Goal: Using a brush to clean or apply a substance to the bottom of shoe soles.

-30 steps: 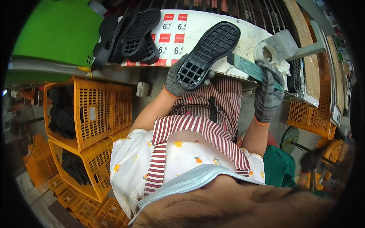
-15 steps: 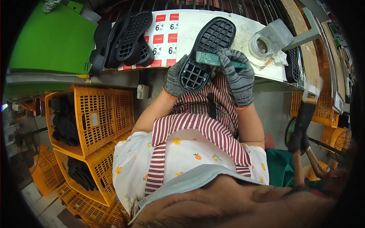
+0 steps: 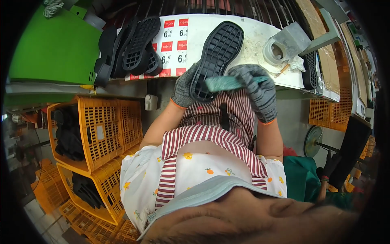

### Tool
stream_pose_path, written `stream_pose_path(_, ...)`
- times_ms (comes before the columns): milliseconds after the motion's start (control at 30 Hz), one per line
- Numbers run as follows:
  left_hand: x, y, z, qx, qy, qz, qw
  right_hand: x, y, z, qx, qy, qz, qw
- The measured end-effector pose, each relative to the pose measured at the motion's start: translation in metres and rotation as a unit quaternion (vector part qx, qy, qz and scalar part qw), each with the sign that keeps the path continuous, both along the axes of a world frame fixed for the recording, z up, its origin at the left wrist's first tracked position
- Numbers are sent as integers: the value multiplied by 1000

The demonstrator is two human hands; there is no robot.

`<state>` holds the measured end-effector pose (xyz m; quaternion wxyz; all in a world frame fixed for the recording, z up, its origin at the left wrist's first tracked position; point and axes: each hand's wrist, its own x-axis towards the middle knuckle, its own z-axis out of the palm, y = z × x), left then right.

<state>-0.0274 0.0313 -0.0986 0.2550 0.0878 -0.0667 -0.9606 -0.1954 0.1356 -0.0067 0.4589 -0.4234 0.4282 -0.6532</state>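
Note:
A black shoe sole (image 3: 221,44) with a gridded face toward me is tilted over the near edge of the table, its wider end farther away. Gripping its narrower end from the left side is my left hand (image 3: 185,88), in a grey knit glove with an orange cuff. My right hand (image 3: 256,91), gloved the same way, is closed on a flat green bar (image 3: 225,83) whose exact kind I cannot make out. The bar's left end lies across the narrower end of the sole, slightly blurred. Part of the bar is hidden under my fingers.
More black soles (image 3: 140,46) are piled at the table's left. A clear plastic container (image 3: 280,49) stands on the right of the white table (image 3: 195,30), beside crumpled white scraps. Orange crates (image 3: 101,130) with black items are stacked at lower left. A co-worker's hand (image 3: 323,183) shows at right.
My right hand and the green bar have moved down along the sole toward its narrower end. The sole has shifted slightly left. At the right, the co-worker and a black item have moved.

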Motion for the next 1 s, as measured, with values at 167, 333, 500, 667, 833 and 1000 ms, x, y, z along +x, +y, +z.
stream_pose_path(167, -1, 6, 11, -72, 63, -52, 994, -37, -18, 7, -33, 107, -204, 973)
stream_pose_path(333, -5, 16, 23, -51, 9, -13, 999, -50, -40, -2, -163, 539, -196, 803)
stream_pose_path(500, -8, 11, 27, -93, 4, -22, 995, -17, -27, -26, -85, 375, -38, 922)
stream_pose_path(667, -3, 3, 7, -71, -44, 33, 996, -11, 4, 12, -99, 300, 76, 946)
stream_pose_path(833, -14, 13, 23, -93, 1, -37, 995, -39, -21, 8, -146, 77, -33, 986)
stream_pose_path(1000, -20, 18, 29, -89, -3, -25, 996, -33, -35, -28, -94, 276, -71, 954)
